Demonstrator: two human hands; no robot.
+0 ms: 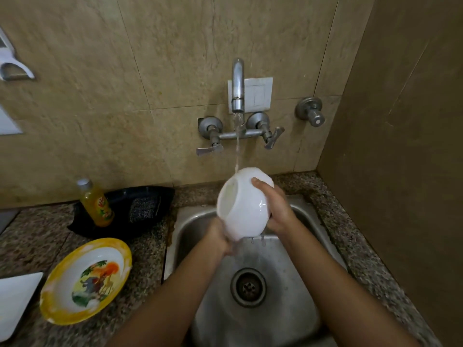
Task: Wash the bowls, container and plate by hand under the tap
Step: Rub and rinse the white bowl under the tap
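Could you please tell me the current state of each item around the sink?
Tap: running.
White bowl: tipped sideways under the tap, held by left hand and right hand.
Yellow-rimmed plate: on counter, sudsy.
Yellow bottle: upright, capped.
Sink: wet, drain unplugged.

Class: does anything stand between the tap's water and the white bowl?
Nothing visible does. The stream falls straight from the tap onto the white bowl; left hand and right hand hold it lower down.
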